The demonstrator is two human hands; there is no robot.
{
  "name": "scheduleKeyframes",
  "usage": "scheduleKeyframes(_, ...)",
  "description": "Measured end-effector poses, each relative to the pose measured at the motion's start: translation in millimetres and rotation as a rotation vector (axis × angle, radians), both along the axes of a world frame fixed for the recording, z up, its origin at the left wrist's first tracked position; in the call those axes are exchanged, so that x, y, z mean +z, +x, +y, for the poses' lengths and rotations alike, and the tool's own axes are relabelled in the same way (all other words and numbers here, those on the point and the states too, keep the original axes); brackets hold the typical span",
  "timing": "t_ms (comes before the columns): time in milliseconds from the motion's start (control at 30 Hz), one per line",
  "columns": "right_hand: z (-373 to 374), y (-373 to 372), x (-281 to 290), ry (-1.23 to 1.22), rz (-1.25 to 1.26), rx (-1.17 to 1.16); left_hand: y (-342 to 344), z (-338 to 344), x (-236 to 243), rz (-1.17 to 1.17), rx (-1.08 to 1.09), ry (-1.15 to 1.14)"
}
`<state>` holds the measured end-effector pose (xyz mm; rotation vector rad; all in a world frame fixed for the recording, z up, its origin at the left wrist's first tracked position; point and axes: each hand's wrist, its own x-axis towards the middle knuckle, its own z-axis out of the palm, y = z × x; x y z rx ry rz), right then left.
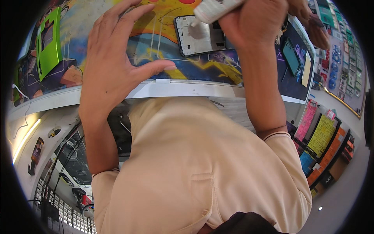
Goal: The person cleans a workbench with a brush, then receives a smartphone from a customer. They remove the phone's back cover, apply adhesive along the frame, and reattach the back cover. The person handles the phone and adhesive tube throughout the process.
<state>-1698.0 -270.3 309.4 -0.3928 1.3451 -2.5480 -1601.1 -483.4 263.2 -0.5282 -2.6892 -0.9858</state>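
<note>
left hand [111, 62]: empty, fingers spread, left of phone | right hand [255, 23]: gripping white nozzled tube [216, 10], tilted, tip over phone; contact unclear | opened phone housing [200, 38]: lying on colourful printed mat [187, 71], between hands, partly covered by tube | teal phone case [291, 56]: right of right forearm

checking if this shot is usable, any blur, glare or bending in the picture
Head view: the white table edge curves and the corners are black; the white container in the right hand looks blurred; a strip light at left glows brightly.
</note>
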Motion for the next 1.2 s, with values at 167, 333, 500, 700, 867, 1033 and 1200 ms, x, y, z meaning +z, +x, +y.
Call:
scheduleKeyframes(167,-16.8,0.8,-3.5,0.136,-0.027,-0.124,0.1,-4.4,-1.9,-0.007,-0.015,0.073)
scheduleKeyframes(333,-13.6,-8.7,-18.2,0.140,0.122,-0.143,0.0,-5.3,-2.5,0.015,-0.026,0.067)
scheduleKeyframes(500,-24.0,-5.0,-16.9,0.008,0.123,-0.201,0.4,-5.4,-3.3,0.007,-0.026,0.069)
scheduleKeyframes(700,-24.7,2.1,-3.6,-0.151,-0.170,-0.136,-0.7,-5.5,-5.1,0.028,-0.038,0.036)
scheduleKeyframes(867,-26.9,-9.6,-19.5,0.001,0.216,-0.090,-1.3,-4.2,-1.2,0.017,-0.034,0.025)
scheduleKeyframes(1033,-24.8,-9.0,-19.0,0.029,0.190,-0.131,2.1,-0.1,3.2,0.018,0.015,-0.035)
scheduleKeyframes(1200,-21.4,-11.9,-14.3,0.103,0.212,-0.167,0.5,-4.3,5.5,-0.069,0.035,-0.127)
